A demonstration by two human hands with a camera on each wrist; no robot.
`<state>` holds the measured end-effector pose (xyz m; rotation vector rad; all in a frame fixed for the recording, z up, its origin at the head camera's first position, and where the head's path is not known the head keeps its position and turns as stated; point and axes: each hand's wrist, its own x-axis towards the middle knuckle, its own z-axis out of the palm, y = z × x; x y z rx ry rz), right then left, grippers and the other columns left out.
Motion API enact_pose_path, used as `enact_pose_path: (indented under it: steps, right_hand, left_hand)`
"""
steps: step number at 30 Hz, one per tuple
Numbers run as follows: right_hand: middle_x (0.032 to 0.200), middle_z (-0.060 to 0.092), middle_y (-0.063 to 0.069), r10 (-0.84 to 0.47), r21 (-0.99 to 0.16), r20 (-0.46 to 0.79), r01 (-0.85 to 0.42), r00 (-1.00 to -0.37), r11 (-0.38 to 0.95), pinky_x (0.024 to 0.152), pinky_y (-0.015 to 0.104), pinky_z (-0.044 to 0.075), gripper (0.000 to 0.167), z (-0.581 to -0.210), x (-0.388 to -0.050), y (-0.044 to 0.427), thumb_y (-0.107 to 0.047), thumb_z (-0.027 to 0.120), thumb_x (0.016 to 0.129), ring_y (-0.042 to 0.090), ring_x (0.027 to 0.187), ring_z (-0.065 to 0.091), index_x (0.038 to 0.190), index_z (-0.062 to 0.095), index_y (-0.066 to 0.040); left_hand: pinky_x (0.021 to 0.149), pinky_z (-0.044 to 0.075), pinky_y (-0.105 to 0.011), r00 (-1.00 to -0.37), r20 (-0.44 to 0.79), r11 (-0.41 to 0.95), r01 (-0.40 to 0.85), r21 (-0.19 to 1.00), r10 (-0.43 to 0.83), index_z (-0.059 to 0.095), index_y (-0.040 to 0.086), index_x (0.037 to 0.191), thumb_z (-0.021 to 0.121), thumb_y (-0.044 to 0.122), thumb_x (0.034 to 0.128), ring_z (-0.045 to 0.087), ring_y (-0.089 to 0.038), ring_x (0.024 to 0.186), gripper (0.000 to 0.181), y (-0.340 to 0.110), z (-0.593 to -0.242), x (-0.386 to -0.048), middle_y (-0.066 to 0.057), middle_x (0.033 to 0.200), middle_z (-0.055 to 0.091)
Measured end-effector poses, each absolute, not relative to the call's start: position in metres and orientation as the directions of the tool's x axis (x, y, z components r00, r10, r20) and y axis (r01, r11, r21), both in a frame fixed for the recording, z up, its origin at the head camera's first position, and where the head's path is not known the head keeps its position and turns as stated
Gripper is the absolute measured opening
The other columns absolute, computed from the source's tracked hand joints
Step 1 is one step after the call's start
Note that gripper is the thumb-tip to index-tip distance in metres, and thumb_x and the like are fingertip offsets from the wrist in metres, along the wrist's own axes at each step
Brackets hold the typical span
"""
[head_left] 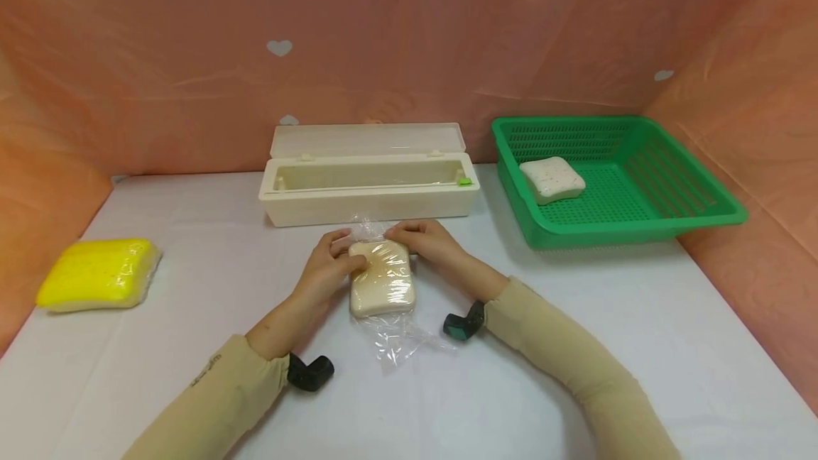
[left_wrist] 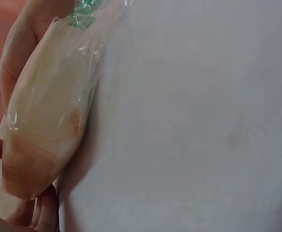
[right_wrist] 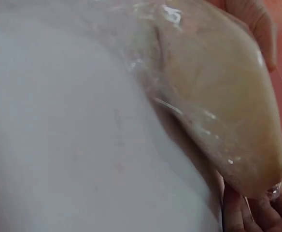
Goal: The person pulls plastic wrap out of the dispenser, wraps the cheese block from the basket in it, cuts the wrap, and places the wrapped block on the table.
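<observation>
A beige rounded-square block (head_left: 383,286) is covered in clear plastic film (head_left: 395,343), whose loose ends stick out at its top and bottom. My left hand (head_left: 317,272) grips the block's left side, the thumb lying on its upper face and the fingers at its edge. At the upper right corner, my right hand (head_left: 436,243) pinches the film beside the block. Both wrist views show the wrapped block close up, tilted above the white surface; brownish marks show on it in the left wrist view. The hands hide its upper corners.
Behind the hands stands a white cling film box (head_left: 371,206) with its lid raised and a green slider at its right end. A green basket (head_left: 639,231) at right holds a white speckled block (head_left: 552,179). A yellow wrapped block (head_left: 96,275) lies at left.
</observation>
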<state>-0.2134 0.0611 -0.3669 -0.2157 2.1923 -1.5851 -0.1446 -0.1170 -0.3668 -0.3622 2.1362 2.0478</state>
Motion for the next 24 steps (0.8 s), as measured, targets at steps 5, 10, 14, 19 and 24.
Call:
enact_pose_path:
  steps: [5, 10, 14, 19, 24]
  right_hand:
    - [0.106, 0.066, 0.013, -0.349, -0.957, -0.244, 0.168, -0.905, 0.236, 0.070, 0.015, 0.048, 0.024, -0.370, -0.214, 0.059, -0.010, 0.055, 0.095, 0.002, 0.079, 0.058, 0.107, 0.062, 0.010]
    - [0.100, 0.066, 0.011, -0.316, -0.966, -0.243, 0.201, -0.917, 0.161, 0.071, 0.017, 0.050, 0.020, -0.372, -0.215, 0.061, -0.004, 0.052, 0.094, 0.004, 0.080, 0.059, 0.106, 0.059, 0.011]
    - [0.085, 0.062, 0.003, -0.299, -0.959, -0.280, 0.255, -0.912, 0.122, 0.068, 0.018, 0.050, 0.019, -0.372, -0.215, 0.061, -0.004, 0.051, 0.096, 0.006, 0.075, 0.058, 0.107, 0.057, 0.010]
    - [0.089, 0.061, 0.001, -0.341, -0.946, -0.319, 0.279, -0.884, 0.163, 0.071, 0.020, 0.051, 0.021, -0.368, -0.212, 0.066, -0.012, 0.054, 0.096, 0.007, 0.078, 0.058, 0.108, 0.057, 0.005]
    - [0.105, 0.069, 0.008, -0.425, -0.947, -0.307, 0.227, -0.852, 0.228, 0.078, 0.024, 0.052, 0.031, -0.365, -0.209, 0.074, -0.014, 0.067, 0.087, 0.008, 0.086, 0.063, 0.113, 0.058, 0.000]
  left_hand:
    - [0.109, 0.030, -0.037, -0.958, -0.279, 0.034, -0.281, 0.959, -0.065, 0.021, -0.002, 0.147, 0.059, -0.002, 0.0749, 0.043, -0.030, 0.125, 0.082, -0.116, -0.368, -0.146, -0.026, 0.141, 0.044]
    - [0.112, 0.030, -0.041, -0.946, -0.317, 0.042, -0.321, 0.946, -0.072, 0.019, -0.005, 0.148, 0.060, -0.002, 0.0772, 0.044, -0.031, 0.125, 0.081, -0.117, -0.367, -0.147, -0.029, 0.139, 0.045]
    - [0.114, 0.027, -0.041, -0.938, -0.344, 0.049, -0.345, 0.937, -0.031, 0.030, -0.006, 0.145, 0.059, 0.000, 0.0778, 0.041, -0.027, 0.127, 0.073, -0.120, -0.366, -0.146, -0.025, 0.143, 0.043]
    - [0.101, 0.036, -0.033, -0.934, -0.356, 0.060, -0.353, 0.934, 0.040, 0.049, -0.006, 0.133, 0.059, 0.010, 0.0846, 0.048, -0.017, 0.112, 0.052, -0.124, -0.365, -0.148, -0.015, 0.135, 0.053]
    - [0.092, 0.040, -0.028, -0.941, -0.335, 0.090, -0.331, 0.939, 0.039, 0.054, -0.004, 0.127, 0.063, 0.019, 0.0907, 0.053, -0.012, 0.102, 0.044, -0.125, -0.366, -0.150, -0.013, 0.124, 0.061]
